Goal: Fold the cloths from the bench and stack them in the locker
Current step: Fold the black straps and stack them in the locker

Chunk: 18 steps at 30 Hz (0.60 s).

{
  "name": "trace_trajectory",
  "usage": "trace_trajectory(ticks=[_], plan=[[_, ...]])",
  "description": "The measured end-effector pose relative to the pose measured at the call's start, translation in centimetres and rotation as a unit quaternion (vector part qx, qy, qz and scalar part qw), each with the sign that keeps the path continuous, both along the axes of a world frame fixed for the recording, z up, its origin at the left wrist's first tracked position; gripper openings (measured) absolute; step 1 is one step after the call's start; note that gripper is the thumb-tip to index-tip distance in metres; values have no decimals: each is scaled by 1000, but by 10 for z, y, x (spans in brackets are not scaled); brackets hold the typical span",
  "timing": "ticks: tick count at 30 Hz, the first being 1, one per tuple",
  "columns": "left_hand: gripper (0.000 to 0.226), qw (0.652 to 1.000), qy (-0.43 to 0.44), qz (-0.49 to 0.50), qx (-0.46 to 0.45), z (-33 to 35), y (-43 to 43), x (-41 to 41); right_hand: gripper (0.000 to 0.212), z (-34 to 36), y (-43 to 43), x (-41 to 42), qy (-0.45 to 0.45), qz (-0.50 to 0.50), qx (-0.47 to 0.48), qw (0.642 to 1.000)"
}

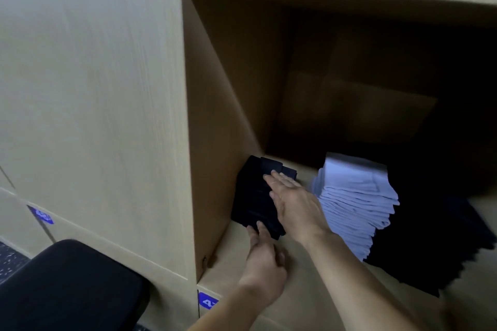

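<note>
Hugging locker wall (215, 115), dark stack (252, 196) under right hand (291, 197)

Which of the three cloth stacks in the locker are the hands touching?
The leftmost dark stack, against the locker wall: right hand flat on top, left hand at its front. The pale stack and rightmost dark stack are untouched.

We are noting pale wood-grain locker doors (80, 88) rising behind the black padded bench (72, 285). Left of the bench, dark speckled floor (10, 260) is showing. Above the bench and to its right, blue number labels (43, 215) are sitting on the fronts. Light is falling soft, even.
</note>
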<state>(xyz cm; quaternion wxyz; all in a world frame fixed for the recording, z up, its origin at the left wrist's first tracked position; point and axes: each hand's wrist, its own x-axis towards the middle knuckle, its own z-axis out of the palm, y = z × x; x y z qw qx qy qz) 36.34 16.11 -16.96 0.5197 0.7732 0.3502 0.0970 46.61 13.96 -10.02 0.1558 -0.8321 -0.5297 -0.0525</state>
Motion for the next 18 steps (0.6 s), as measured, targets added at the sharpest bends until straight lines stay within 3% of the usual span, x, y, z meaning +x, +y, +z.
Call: trace_trajectory(ticks=[18], plan=[[78, 999, 32, -25, 2, 6, 9, 1, 50, 4, 9, 8, -30, -11, -65, 997]])
